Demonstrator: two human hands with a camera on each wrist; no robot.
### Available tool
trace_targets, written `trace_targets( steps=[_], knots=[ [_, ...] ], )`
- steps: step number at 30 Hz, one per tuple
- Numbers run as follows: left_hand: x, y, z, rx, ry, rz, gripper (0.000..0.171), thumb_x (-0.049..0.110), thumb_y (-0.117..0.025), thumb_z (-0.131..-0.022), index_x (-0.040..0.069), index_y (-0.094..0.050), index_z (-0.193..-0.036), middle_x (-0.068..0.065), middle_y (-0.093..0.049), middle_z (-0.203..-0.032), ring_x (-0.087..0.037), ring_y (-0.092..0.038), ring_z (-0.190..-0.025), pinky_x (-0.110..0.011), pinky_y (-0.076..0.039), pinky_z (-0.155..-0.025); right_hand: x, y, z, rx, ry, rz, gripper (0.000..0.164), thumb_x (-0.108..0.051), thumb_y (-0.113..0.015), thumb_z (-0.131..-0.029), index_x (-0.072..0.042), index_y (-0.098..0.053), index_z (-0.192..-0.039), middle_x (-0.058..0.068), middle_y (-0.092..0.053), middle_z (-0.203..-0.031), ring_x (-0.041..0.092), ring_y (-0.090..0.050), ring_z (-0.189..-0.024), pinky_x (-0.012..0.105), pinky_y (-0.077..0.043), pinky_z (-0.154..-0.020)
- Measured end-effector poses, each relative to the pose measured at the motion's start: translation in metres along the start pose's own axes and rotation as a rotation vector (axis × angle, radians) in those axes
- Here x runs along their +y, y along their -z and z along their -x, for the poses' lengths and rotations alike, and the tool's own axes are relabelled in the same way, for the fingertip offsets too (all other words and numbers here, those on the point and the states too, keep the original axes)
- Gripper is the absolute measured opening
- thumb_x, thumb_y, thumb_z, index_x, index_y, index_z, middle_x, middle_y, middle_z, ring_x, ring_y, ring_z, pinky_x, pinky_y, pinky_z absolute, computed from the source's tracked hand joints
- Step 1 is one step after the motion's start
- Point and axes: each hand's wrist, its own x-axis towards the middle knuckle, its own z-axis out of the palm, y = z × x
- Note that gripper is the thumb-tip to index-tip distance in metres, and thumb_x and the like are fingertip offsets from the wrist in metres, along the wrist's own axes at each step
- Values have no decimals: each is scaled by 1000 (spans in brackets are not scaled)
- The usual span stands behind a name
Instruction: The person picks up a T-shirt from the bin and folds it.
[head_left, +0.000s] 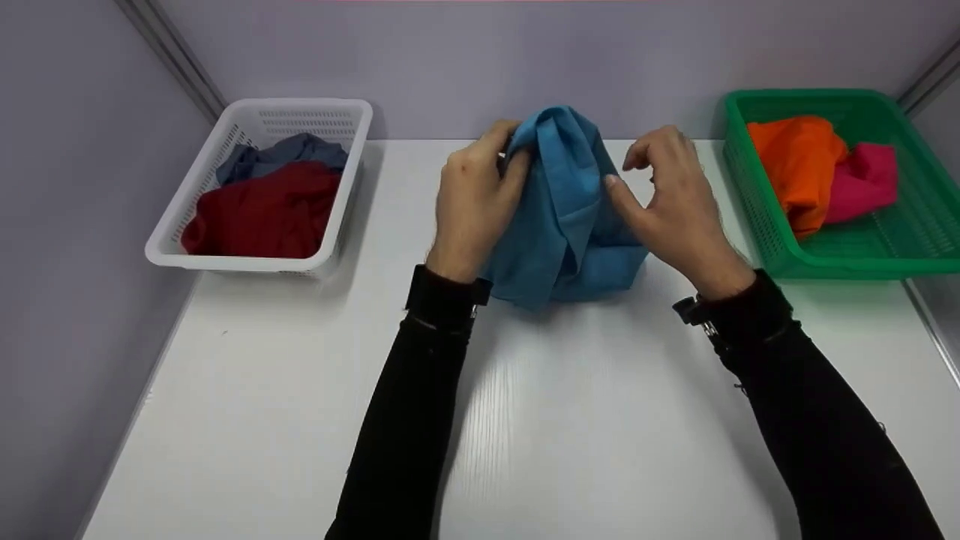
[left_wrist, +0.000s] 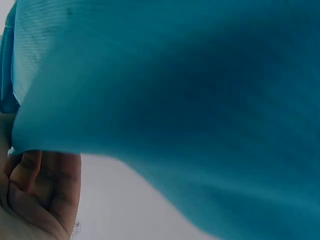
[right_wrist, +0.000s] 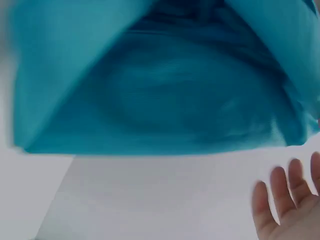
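The left hand [head_left: 478, 193] pinches a draped blue fabric cloth [head_left: 531, 244] near its bunched top; the right hand [head_left: 676, 201], fingers loosely spread, grips nothing, thumb contact unclear. The cloth hangs between both hands, long axis roughly upright, narrow end up. It appears light, limp and unbreakable, best held by the top folds. A white perforated plastic basket [head_left: 232, 262] stands left of the hands, a green perforated plastic basket [head_left: 862, 267] right.

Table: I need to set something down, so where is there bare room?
On the table, bare patches lie in front of the white basket, up to the left sleeve; between that and the right sleeve, nearer than the blue cloth; and, smaller, in front of the green basket. The back middle is crowded by the cloth, left hand and right hand.
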Motion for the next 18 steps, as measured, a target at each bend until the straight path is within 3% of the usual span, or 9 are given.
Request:
trace_targets(
  steps=[4, 8, 10, 12, 14, 16, 18],
  knots=[
    [-1, 4, -1, 57, 11, 42, 25, 27, -62, -108, 18, -72, -129, -1, -80, -107, -7, -67, -75, -25, -57, -70, 13, -12, 14, -186, -21, 34, 26, -29, -66, -103, -9, -59, -118, 12, -59, -120, 29, -53, -115, 45, -45, -96],
    [-2, 6, -1, 78, 2, 66, 26, 28, -60, -108, 17, -71, -129, -2, -79, -104, -7, -67, -75, -26, -56, -69, 15, -26, 25, -422, -69, -25, 47, -36, -76, -96, -15, -57, -134, 7, -62, -130, 28, -57, -122, 50, -51, -104],
    [-2, 7, 0, 75, -5, 72, 26, 29, -59, -109, 17, -71, -129, -3, -78, -100, -9, -66, -72, -26, -55, -67, 14, -35, 28, -480, -91, -46, 57, -39, -78, -94, -18, -55, -142, 6, -63, -135, 30, -61, -123, 51, -54, -104],
    [-2, 8, 0, 68, -3, 77, 27, 29, -58, -109, 17, -70, -130, -3, -76, -96, -10, -63, -69, -27, -52, -65, 12, -42, 29, -477, -118, -59, 53, -37, -75, -97, -17, -57, -142, 7, -65, -134, 33, -65, -121, 52, -56, -101],
    [-2, 9, 1, 63, 0, 76, 28, 29, -56, -110, 17, -70, -131, -2, -76, -98, -12, -62, -70, -29, -51, -65, 14, -47, 26, -415, -151, -78, 42, -30, -67, -101, -15, -59, -140, 8, -68, -133, 33, -67, -119, 49, -57, -96],
    [-2, 11, 1, 57, 4, 70, 28, 28, -56, -110, 17, -69, -132, -2, -77, -105, -12, -66, -77, -28, -54, -71, 19, -47, 21, -304, -196, -133, 29, -21, -58, -105, -12, -63, -132, 9, -70, -126, 30, -68, -115, 43, -58, -91],
    [-2, 11, 1, 52, -1, 65, 28, 27, -55, -111, 16, -68, -133, -3, -78, -117, -11, -73, -93, -26, -58, -83, 24, -39, 10, -173, -262, -270, 23, -16, -50, -108, -10, -63, -127, 8, -69, -122, 24, -68, -112, 37, -58, -88]
  ],
)
